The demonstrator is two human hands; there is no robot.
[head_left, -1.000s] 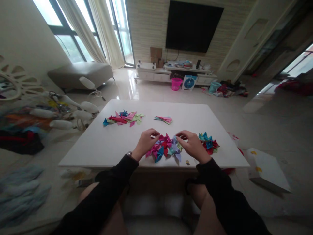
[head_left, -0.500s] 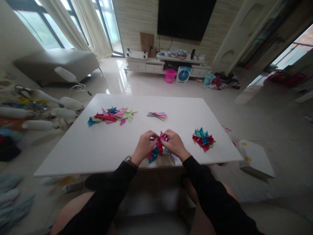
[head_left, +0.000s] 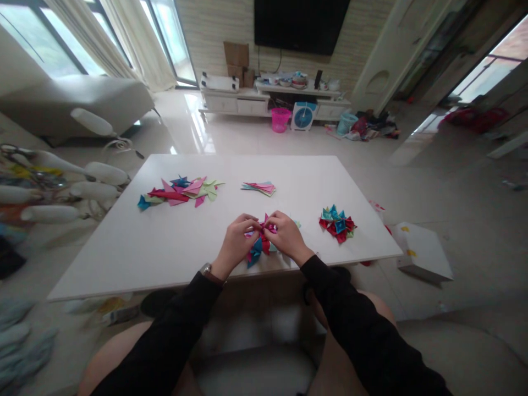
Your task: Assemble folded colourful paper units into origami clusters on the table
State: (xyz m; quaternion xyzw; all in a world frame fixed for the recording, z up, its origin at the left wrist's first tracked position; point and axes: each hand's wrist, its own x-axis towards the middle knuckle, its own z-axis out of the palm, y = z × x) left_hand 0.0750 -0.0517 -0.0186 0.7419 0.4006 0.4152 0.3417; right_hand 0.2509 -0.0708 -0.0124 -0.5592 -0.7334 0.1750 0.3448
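My left hand [head_left: 236,243] and my right hand [head_left: 284,235] meet near the front edge of the white table [head_left: 165,247]. Both pinch a folded paper piece [head_left: 258,246] made of pink, red and blue points. Their fingers are closed on its upper part, thumbs almost touching. A second folded paper cluster [head_left: 337,223] in blue, red and green lies to the right of my right hand. A small stack of paper sheets [head_left: 259,187] rests farther back, and a spread of loose coloured paper shapes [head_left: 178,191] lies at the back left.
A white box [head_left: 421,253] lies on the floor right of the table. White bottles and scissors [head_left: 61,176] clutter the left side. Beyond the table stand a grey sofa [head_left: 82,104], a TV cabinet [head_left: 272,99], a pink bucket [head_left: 279,119] and a small fan [head_left: 303,116].
My hands came together over the paper piece, which was gathered from a wide spread into a tighter bunch. The camera tilted down and the whole scene shifted up and left.
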